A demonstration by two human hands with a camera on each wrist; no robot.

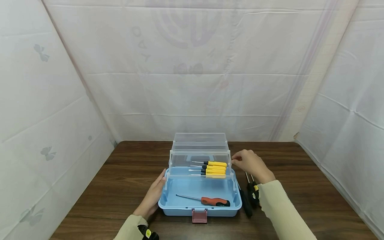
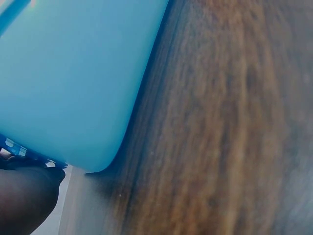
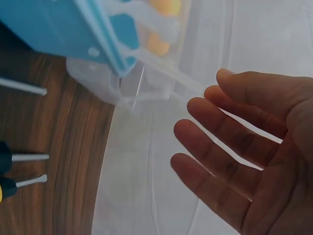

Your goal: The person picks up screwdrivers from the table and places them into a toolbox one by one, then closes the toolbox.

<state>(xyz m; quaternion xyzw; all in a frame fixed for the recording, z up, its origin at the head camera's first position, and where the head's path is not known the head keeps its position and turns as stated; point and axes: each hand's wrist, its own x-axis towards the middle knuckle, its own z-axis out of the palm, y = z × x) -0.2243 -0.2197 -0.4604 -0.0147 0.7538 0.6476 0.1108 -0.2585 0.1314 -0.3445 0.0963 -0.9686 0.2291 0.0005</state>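
A light blue toolbox [image 1: 172,212] stands with its clear lid [image 1: 200,137] raised. Its clear upper tray [image 1: 180,156] carries several yellow-handled screwdrivers [image 1: 215,171]. An orange-and-black screwdriver [image 1: 213,201] lies in the bottom of the box. My left hand [image 1: 153,194] rests along the box's left side, and a digit [image 2: 29,196] touches near the rim in the left wrist view. At the tray's right end is my right hand [image 1: 250,164], fingers slightly bent. In the right wrist view its fingertips [image 3: 188,129] are beside a clear plastic strip [image 3: 168,71]; contact is unclear.
Several black-handled screwdrivers [image 1: 246,203] lie on the brown wooden table [image 1: 126,166] right of the box, by the right forearm. A mauve latch [image 1: 199,216] hangs at the box's front. White sheeting [image 1: 195,100] encloses the table at the back and sides.
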